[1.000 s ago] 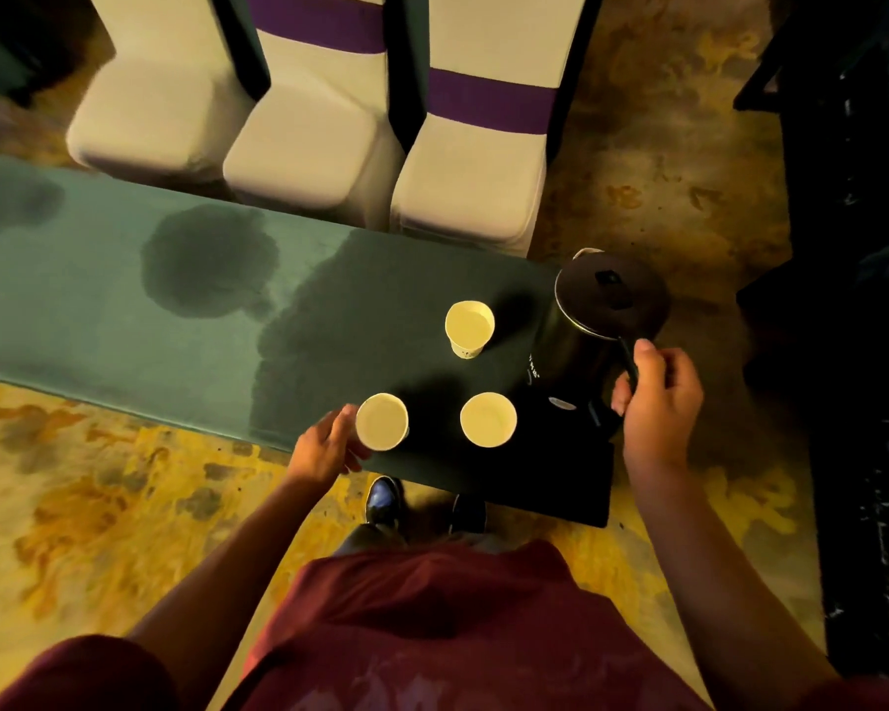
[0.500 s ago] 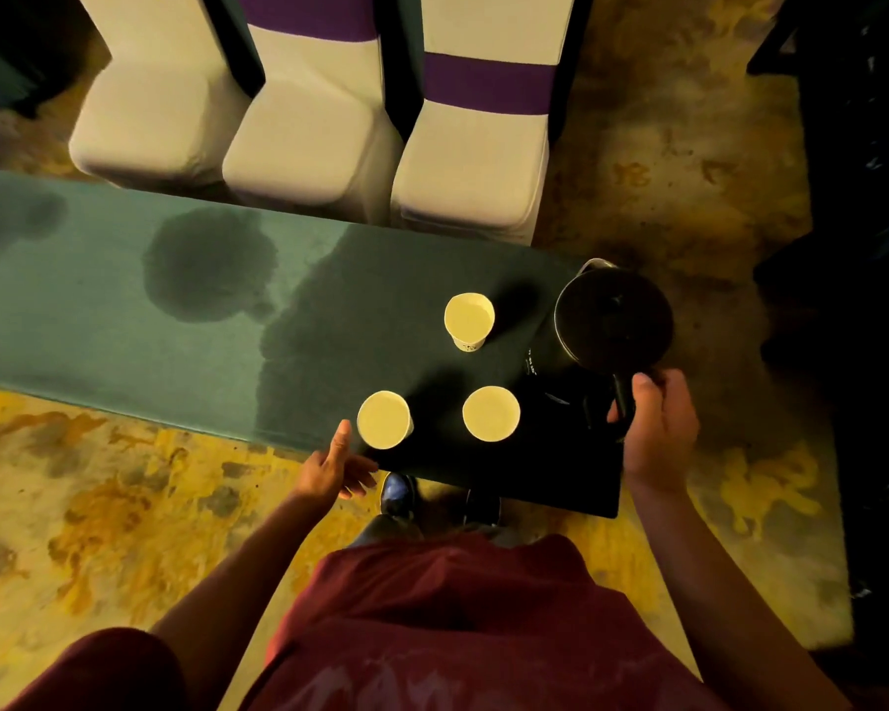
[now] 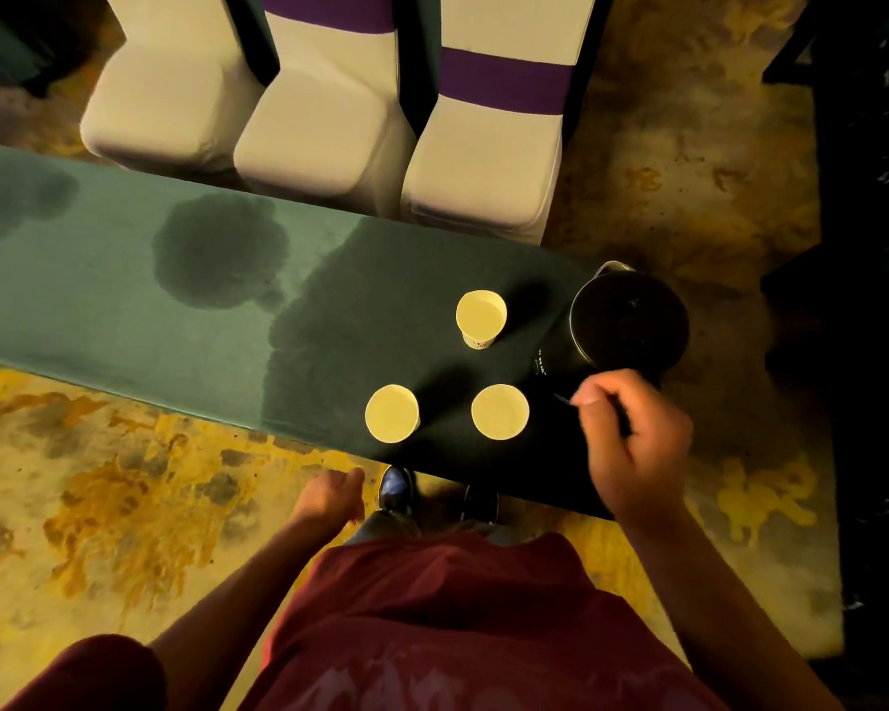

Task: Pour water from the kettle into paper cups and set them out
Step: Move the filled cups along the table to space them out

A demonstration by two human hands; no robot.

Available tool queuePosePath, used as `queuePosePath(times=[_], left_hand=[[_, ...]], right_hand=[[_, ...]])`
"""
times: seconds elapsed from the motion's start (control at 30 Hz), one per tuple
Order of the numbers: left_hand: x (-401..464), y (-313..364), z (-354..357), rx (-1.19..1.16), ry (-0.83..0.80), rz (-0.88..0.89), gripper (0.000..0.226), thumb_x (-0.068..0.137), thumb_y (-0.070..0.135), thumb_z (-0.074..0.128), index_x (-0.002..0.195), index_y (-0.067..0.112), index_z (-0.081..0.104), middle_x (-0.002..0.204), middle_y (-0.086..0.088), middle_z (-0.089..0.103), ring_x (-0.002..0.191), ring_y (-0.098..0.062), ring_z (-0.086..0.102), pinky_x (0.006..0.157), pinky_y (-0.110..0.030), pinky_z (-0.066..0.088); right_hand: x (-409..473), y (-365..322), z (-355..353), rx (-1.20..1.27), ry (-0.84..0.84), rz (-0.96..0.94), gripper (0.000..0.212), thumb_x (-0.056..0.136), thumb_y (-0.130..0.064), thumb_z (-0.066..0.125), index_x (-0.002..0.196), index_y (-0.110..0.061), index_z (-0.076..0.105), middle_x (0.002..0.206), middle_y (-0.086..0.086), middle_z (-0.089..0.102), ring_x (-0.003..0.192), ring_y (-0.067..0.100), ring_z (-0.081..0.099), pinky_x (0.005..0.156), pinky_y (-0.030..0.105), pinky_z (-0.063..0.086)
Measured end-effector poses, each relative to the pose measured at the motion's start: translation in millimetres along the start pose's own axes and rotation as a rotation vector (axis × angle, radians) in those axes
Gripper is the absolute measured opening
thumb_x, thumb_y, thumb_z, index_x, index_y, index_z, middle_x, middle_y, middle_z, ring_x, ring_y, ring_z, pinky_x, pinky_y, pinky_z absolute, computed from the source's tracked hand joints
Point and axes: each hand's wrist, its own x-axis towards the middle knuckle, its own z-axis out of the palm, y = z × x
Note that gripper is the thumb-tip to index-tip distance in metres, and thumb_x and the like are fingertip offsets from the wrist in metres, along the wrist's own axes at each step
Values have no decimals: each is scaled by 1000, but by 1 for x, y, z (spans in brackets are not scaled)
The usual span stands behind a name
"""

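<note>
Now, your right hand (image 3: 637, 443) is curled near the handle of the round black kettle (image 3: 629, 325), but it is too blurry to tell if you hold it. The kettle stands upright at the right end of the long table with the green cloth (image 3: 124, 300).

A kettle with water in it is likely heavy and hard, so take it by the handle on the side near you. Tip it slowly. The water may slosh.

Three small pale paper cups stand just left of the kettle: the far cup (image 3: 481, 318), the near right cup (image 3: 500, 412) and the near left cup (image 3: 392, 414). Paper cups are light and soft. They will likely tip or squash, so hold them gently by the sides.

Your left hand (image 3: 332, 497) hangs below the table edge with loose fingers and holds nothing.

Dark wet-looking patches (image 3: 222, 248) mark the cloth. Three white covered chairs with purple bands (image 3: 488, 161) stand behind the table. The near right cup sits closest to the kettle and could get bumped.
</note>
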Motion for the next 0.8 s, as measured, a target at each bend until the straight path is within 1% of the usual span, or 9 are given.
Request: queuePosePath(times=[0.07,0.13,0.2,0.3,0.4,0.5,0.6,0.73,0.8], left_hand=[[-1,6,11,7,-94,-15,49,79,41,36,44,15,59,45,0,65,47,-10,62,71,-35,54],[-3,20,27,-25,-212,0,42,87,31,42,53,16,63,50,0,67,51,-12,64,69,-35,54],[-3,36,43,-28,-299,7,35,93,18,44,67,12,67,58,-2,69,58,-19,65,66,-32,54],[-2,66,64,-67,-347,16,25,95,15,45,87,6,67,63,-3,69,54,-17,64,57,-26,52],[5,92,77,-241,-352,-33,24,98,10,39,94,9,63,65,-7,67,48,-16,61,50,-24,50],[13,104,83,-400,-331,-81,25,100,9,36,102,6,61,70,-12,68,50,-19,63,50,-25,53],[23,109,87,-484,-313,-109,31,103,10,32,110,1,60,77,-14,68,56,-24,65,53,-28,54],[27,114,93,-550,-280,-166,34,102,9,30,119,-4,57,79,-14,68,52,-22,66,47,-24,54],[28,116,96,-582,-290,-200,34,102,10,32,121,-3,57,82,-15,69,54,-23,67,50,-27,56]], right_hand=[[-12,3,24,19,-99,52,22,97,-18,52,95,-3,69,89,3,67,80,16,64,67,27,50],[-24,14,46,23,-162,165,32,97,-22,51,115,0,67,114,7,66,102,22,66,83,39,56],[-33,30,63,56,-195,308,45,99,-27,48,133,0,60,136,11,60,126,26,58,104,45,50],[-41,48,81,78,-205,469,59,99,-38,43,146,-3,50,151,12,51,141,24,47,117,45,40],[-46,66,94,74,-232,550,56,102,-34,42,151,-8,46,155,11,48,143,19,43,119,44,37],[-47,82,103,66,-256,573,55,104,-35,39,153,-11,43,155,9,50,142,20,45,117,44,40],[-46,92,111,81,-280,628,56,104,-37,37,153,-11,42,149,7,57,137,24,52,113,45,44],[-48,102,119,56,-257,667,50,105,-36,38,148,-14,50,144,10,61,130,26,56,105,38,46],[-49,109,121,33,-266,662,45,107,-33,39,146,-15,54,145,12,60,129,26,56,101,33,44]])
